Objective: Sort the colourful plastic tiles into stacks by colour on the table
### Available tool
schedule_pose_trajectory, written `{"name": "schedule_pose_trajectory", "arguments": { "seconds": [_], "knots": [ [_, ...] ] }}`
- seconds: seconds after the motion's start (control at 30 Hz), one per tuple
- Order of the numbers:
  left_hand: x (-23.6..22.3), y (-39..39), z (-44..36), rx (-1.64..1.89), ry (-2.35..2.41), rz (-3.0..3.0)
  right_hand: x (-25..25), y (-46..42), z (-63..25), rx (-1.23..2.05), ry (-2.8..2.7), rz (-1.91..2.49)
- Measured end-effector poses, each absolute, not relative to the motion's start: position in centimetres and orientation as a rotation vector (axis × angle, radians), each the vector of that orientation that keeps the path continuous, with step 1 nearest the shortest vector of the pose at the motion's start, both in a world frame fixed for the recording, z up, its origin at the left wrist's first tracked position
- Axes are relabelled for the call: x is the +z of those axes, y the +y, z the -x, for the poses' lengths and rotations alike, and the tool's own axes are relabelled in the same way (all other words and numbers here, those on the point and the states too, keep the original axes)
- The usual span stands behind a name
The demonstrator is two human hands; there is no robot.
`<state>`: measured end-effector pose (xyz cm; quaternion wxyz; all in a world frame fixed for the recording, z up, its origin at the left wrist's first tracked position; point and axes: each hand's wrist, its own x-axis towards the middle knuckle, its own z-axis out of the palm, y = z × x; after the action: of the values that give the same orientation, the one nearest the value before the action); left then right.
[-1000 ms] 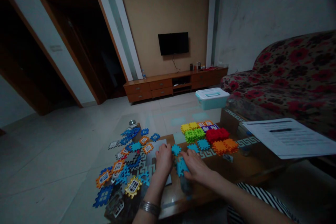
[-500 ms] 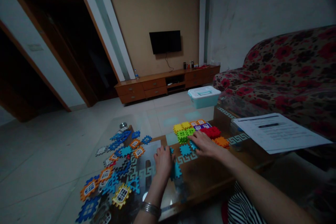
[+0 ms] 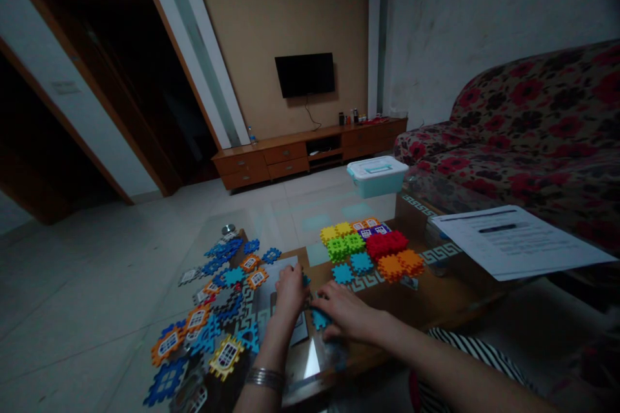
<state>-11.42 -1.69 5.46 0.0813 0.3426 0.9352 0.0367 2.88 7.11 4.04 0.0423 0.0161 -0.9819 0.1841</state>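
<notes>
Blue tile (image 3: 320,319) is lying on the glass table (image 3: 426,300), our right hand (image 3: 346,316) touching it and our left hand (image 3: 290,293) resting just beside, hands apart, with sorted tiles (image 3: 372,255) sitting beyond and a scattered heap (image 3: 208,316) spreading left.

My view: light-blue waffle-block piece (image 3: 320,319) sits on the glass surface (image 3: 387,302), notched edges showing; a second blue piece (image 3: 306,281) lies just beyond, mostly hidden.
</notes>
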Motion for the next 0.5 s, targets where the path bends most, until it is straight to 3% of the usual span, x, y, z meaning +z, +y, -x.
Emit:
{"name": "schedule_pose_trajectory", "arguments": {
  "seconds": [0.23, 0.5],
  "knots": [
    [6.1, -2.4, 11.5, 0.048, 2.782, -0.929, 6.1, 7.6, -3.4, 0.733, -3.107, 0.105],
    [5.4, -2.4, 11.0, -0.040, 2.757, -1.037, 5.2, 11.4, -3.3, 1.068, -2.798, 0.146]
  ]
}}
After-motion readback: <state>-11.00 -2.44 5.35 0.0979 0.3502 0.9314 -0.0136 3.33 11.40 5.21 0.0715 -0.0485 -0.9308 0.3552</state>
